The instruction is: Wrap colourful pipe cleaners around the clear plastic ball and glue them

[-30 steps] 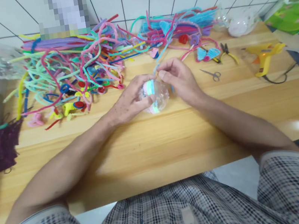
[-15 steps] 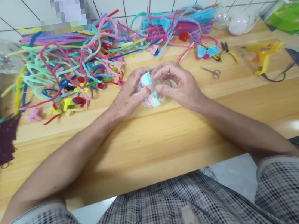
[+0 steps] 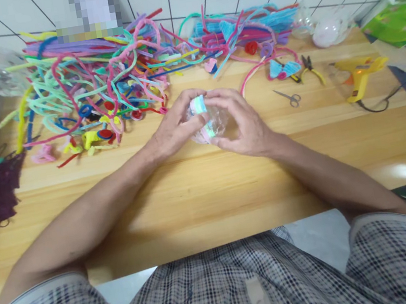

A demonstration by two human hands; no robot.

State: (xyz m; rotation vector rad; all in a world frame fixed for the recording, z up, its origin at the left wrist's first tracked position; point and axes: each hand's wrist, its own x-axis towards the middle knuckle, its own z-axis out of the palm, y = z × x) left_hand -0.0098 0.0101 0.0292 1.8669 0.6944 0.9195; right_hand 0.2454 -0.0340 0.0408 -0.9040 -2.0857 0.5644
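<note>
Above the middle of the table, a clear plastic ball (image 3: 218,120) is held between both hands. Around it runs a band of pastel pipe cleaners (image 3: 199,105) in pink, blue, green and white. My left hand (image 3: 180,122) grips the ball from the left, its thumb pressed across the band. From the right, my right hand (image 3: 243,122) curls around the ball, with fingertips near the top of the band and the thumb at its lower edge. Parts of the ball are hidden behind the fingers.
A tangled heap of colourful pipe cleaners (image 3: 73,85) fills the back left. Small scissors (image 3: 289,98), yellow-handled pliers (image 3: 309,72) and a yellow glue gun (image 3: 358,75) lie to the right. Other clear balls (image 3: 328,32) sit behind; a dark purple tassel-like piece (image 3: 3,189) is far left.
My right hand has opened wider around the ball, its thumb shifting down to the lower edge. More of the ball's clear right side shows. My left hand keeps its hold.
</note>
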